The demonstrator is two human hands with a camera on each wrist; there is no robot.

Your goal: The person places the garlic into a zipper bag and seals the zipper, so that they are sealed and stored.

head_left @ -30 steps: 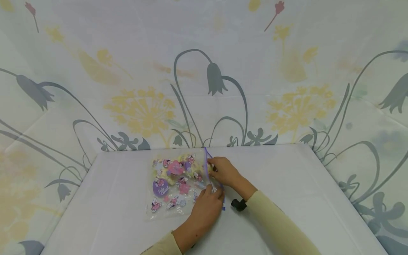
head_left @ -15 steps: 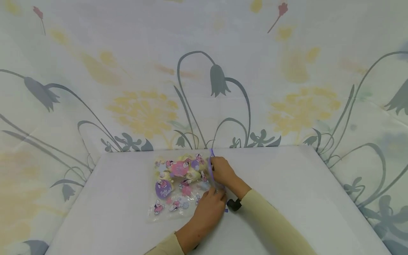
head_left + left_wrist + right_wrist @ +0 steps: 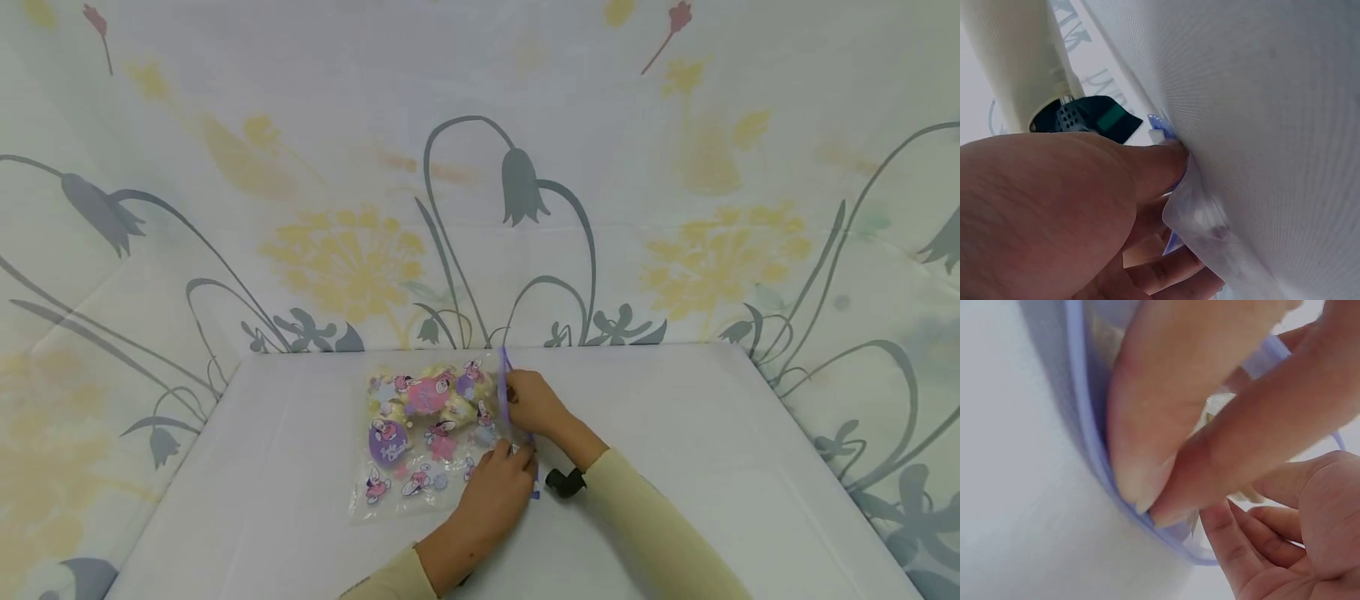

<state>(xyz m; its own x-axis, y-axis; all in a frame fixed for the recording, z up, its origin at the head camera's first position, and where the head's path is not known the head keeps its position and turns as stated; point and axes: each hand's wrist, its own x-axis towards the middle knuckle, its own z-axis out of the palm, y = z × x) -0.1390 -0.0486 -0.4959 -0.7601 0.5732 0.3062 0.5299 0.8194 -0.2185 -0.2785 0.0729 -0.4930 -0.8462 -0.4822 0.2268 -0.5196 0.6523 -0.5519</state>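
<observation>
A clear zip bag (image 3: 442,446) printed with pink and purple cartoon figures lies flat, with pale yellow contents (image 3: 457,410) seen through its film. Its purple zip edge (image 3: 503,387) faces right, and the mouth gapes in the right wrist view. My left hand (image 3: 498,487) pinches the near end of that edge between thumb and fingers, beside a blue zip end (image 3: 1159,125). At the mouth is my right hand (image 3: 534,404), two fingertips (image 3: 1129,472) close together at the purple rim (image 3: 1088,434). The rest of that grip is hidden.
A white tabletop (image 3: 675,467) spreads around the bag. A flower-printed cloth (image 3: 360,167) rises behind it and along both sides. Near the right wrist sits a black device (image 3: 564,482).
The right hand's fingers have shifted slightly at the mouth, and the pale yellow piece by them no longer shows there. The bag appears slightly further right; the left hand keeps its hold.
</observation>
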